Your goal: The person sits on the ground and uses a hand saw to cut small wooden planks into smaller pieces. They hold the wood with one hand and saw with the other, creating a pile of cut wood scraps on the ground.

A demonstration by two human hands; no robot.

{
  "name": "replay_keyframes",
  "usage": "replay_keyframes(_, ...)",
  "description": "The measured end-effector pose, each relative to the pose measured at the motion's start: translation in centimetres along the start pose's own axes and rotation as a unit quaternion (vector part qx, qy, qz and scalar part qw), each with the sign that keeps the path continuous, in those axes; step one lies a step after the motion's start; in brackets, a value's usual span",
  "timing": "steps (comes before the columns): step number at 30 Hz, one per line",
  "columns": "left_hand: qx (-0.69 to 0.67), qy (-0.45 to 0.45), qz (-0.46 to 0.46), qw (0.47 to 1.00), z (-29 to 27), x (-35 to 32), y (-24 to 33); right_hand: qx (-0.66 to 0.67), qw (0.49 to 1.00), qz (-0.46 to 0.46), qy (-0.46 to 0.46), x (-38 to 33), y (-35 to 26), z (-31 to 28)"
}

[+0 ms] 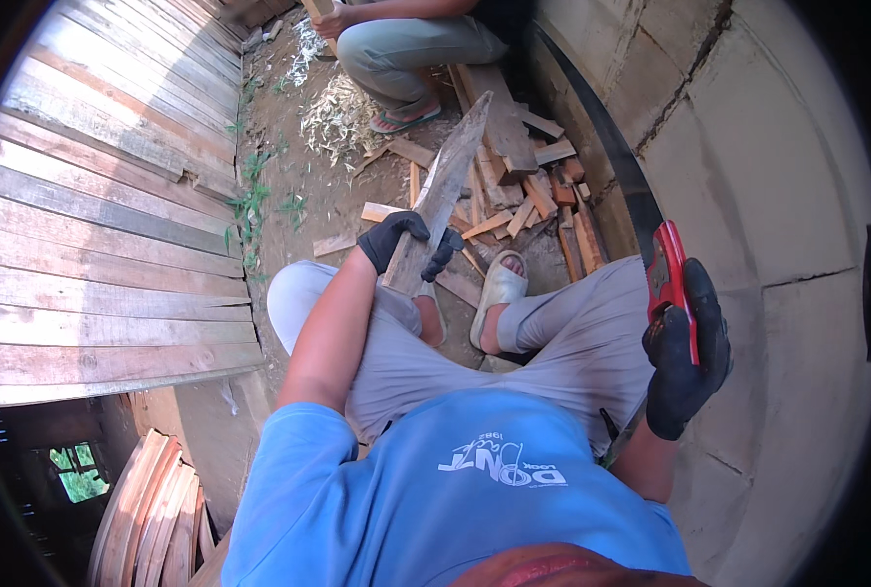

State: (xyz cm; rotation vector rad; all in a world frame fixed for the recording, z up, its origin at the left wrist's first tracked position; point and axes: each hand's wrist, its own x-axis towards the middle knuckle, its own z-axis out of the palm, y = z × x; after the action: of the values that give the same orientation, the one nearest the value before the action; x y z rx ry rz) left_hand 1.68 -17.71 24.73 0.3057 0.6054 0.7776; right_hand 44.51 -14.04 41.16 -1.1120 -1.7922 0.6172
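Between my knees I see one grey plank (447,186), leaning away toward the far scrap pile (523,196). My left hand (401,243) closes its grip around the plank's near end. My right hand (685,352) closes on one red-handled saw (631,186), near the concrete wall (778,176). Open ground (298,186) lies left, before the board wall (103,215).

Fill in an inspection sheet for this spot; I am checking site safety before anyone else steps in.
Surface: bare dirt ground, wood shavings scattered.
Job's things: weathered plank held tilted; saw with red handle raised.
Clutter: offcuts piled by the wall.
Grippers: left hand gloved, gripping the plank; right hand gloved, gripping the saw.
Cables: nothing seen.
Surroundings: plank wall left, concrete wall right, another person crouching ahead in sandals.
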Motion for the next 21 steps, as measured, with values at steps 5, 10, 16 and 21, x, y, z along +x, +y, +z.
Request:
replay_keyframes(5,0.039,0.168,0.036,0.984,-1.5,2.2,-1.2,-0.047,0.998,0.046,0.003,-1.9,3.2,1.0)
replay_keyframes(10,0.127,0.253,0.058,0.957,-3.9,5.2,-1.7,-0.038,0.994,0.090,-0.043,-4.0,5.5,1.4)
replay_keyframes(16,0.215,0.297,0.121,0.922,-1.4,6.0,0.0,-0.014,0.985,0.160,-0.066,-3.3,3.9,2.6)
replay_keyframes(21,0.232,0.263,0.160,0.923,1.2,6.5,1.4,-0.151,0.984,0.015,-0.090,2.5,8.6,8.6)
